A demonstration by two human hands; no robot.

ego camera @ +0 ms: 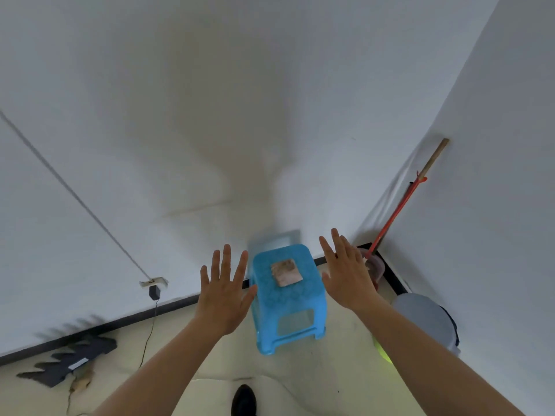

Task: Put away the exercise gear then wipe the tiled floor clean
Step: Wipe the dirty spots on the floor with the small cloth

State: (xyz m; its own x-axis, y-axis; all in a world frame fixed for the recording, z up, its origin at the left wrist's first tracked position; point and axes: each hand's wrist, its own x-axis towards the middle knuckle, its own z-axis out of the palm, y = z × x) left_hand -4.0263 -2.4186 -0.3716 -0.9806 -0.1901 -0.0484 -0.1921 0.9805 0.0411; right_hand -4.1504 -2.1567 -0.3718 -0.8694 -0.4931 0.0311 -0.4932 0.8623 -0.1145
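Our fingers point(226, 259) are straight, spread and released, gripping nothing. The left hand point(223, 291) and right hand point(347, 274) are raised palm-forward, one at 9 o'clock and one at 3 o'clock of a bright blue plastic stool point(288, 307), neither plainly touching it.

A small folded pinkish-grey cloth point(286, 272) lies on the stool's seat. The stool stands on the pale tiled floor point(324, 364) against a white wall. At 2 o'clock of the stool, a mop with a red and wooden handle point(399, 208) leans in the corner. At 8 o'clock, a flat black jagged-edged piece point(72, 358) lies on the floor; we cannot tell whether it is exercise gear.

We judge the wiping step is about to begin. The next move calls for lowering one hand onto the cloth and pinching it.

No writing is readable; a pale label on the black piece is too blurred.
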